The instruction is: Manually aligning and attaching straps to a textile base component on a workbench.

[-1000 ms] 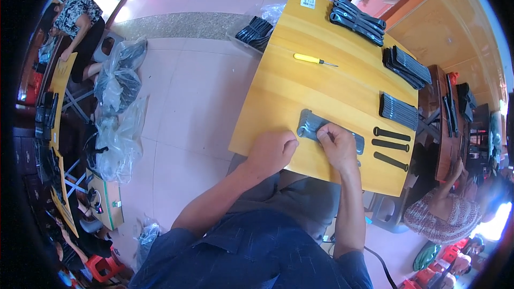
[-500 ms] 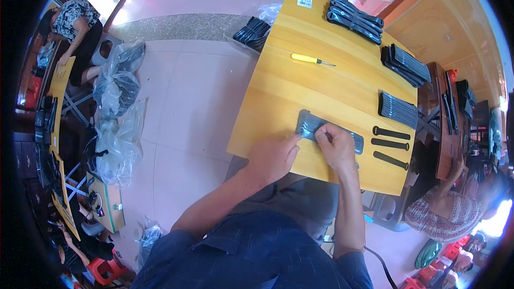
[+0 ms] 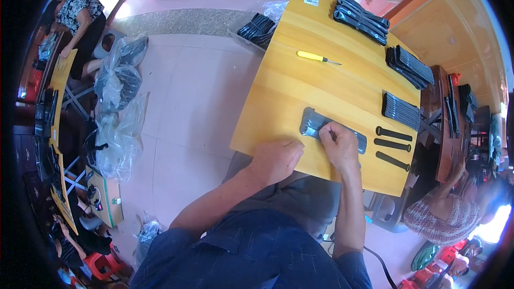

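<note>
The flat set of dark straps (image 3: 314,123) lies near the close edge of the yellow table (image 3: 278,93), slanting down to the right, in front of the person. Judged by appearance, it is light, thin and pliable, unlikely to break, but its pieces could slide out of line; the long outer edges or the ringed left end offer the best hold. It is grey-black, with parallel pieces side by side, rounded ends at the left and a slight sheen. The right hand (image 3: 340,147) covers its middle, thumb and forefinger pinched together; whether they grip a strap cannot be told. The left hand (image 3: 278,160) is loosely curled just beside the left end, with nothing visible in it. To the right lie three single straps (image 3: 393,145); beyond them, a strap stack (image 3: 400,111). A yellow-handled tool (image 3: 310,56) lies farther off.
</note>
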Motion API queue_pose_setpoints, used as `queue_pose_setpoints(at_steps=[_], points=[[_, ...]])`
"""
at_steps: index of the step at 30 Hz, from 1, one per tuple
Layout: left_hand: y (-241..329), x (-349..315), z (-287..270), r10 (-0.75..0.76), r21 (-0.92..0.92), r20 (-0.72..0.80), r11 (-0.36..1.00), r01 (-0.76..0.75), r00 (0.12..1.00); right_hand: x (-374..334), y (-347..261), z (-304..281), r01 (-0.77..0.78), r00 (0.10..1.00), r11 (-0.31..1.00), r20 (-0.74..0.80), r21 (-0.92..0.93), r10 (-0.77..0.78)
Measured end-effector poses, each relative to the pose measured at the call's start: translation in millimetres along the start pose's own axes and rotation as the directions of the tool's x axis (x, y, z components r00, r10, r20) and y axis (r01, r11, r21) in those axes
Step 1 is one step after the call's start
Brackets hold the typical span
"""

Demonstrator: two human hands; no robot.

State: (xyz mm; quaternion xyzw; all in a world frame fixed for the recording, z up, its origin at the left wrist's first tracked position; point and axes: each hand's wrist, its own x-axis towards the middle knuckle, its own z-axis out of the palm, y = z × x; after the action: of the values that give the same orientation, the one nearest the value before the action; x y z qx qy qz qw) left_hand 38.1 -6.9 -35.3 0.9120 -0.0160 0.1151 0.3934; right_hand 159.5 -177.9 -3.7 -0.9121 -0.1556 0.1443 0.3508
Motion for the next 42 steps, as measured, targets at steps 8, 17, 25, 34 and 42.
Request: queue_pose_setpoints(at_steps=[8, 17, 25, 34, 42], points=[[-2.5, -2.4, 2.6, 0.003, -0.022, -0.003, 1.000, -0.003, 1.000, 0.7, 3.1, 1.6, 0.000, 1.000, 1.000, -0.001, -0.002, 0.000], [-1.4, -2.0, 1.0, -0.005, -0.019, 0.029, 1.000, 0.005, 1.000, 0.6, 1.6, 0.9, 0.001, 1.000, 1.000, -0.007, -0.025, -0.001], [3.2, -3.9, 2.2, 0.054, 0.013, -0.019, 0.998, -0.054, 0.998, -0.5, 0.4, 0.2, 0.008, 1.000, 1.000, -0.019, -0.024, -0.008], [12.8, 7.3, 5.8, 0.111, 0.129, -0.055, 0.986, -0.103, 0.992, -0.8, 1.0, 2.0, 0.013, 1.000, 0.999, -0.028, -0.034, -0.014], [11.7, 2.0, 13.4, 0.144, 0.219, 0.063, 0.964, -0.154, 0.988, -0.9, 3.5, 4.7, 0.028, 0.999, 1.000, -0.040, 0.001, -0.028]])
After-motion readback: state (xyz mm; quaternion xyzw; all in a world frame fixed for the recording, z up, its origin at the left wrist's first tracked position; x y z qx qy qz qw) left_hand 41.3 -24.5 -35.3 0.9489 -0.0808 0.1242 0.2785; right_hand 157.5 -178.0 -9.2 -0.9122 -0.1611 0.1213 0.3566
